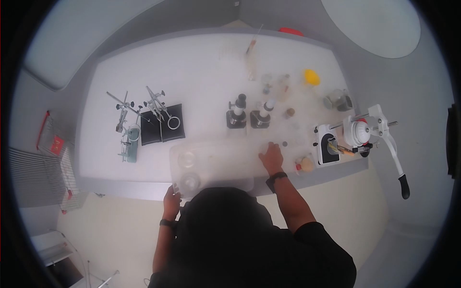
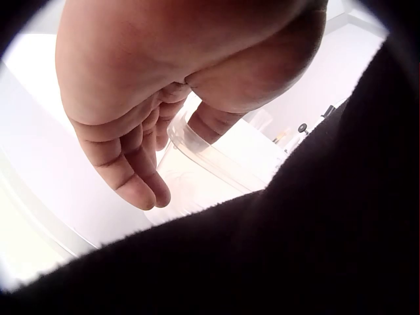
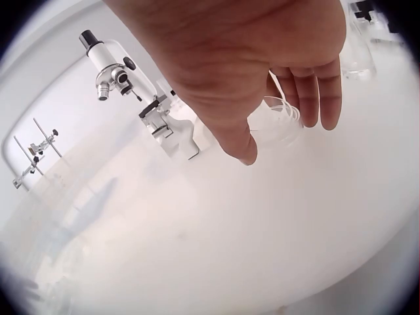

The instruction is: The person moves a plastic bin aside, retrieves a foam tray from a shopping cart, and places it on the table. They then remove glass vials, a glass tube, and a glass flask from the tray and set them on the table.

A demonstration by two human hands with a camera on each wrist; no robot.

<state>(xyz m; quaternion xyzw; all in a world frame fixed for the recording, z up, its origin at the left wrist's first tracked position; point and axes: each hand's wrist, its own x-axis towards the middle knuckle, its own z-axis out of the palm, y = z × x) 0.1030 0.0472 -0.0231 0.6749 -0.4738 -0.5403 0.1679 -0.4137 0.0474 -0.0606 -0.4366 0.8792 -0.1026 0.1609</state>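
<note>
A clear plastic bin (image 1: 216, 161) lies along the front edge of the table, with two round clear glass vessels (image 1: 190, 181) inside its left end. My left hand (image 1: 172, 204) grips the bin's left front corner. In the left wrist view the thumb goes over the rim (image 2: 190, 139) and the fingers hang down the other side. My right hand (image 1: 272, 158) is over the table just right of the bin. Between its thumb and fingers, the right wrist view shows a clear round glass dish (image 3: 279, 125), partly hidden by the hand.
Two microscopes (image 1: 236, 115) stand beyond the bin. Retort stands (image 1: 163, 120) with clamps and rings are at the left. A white lever press (image 1: 357, 132) occupies the right end, its handle sticking out past the table. Glassware and a yellow object (image 1: 311, 77) stand at the back right.
</note>
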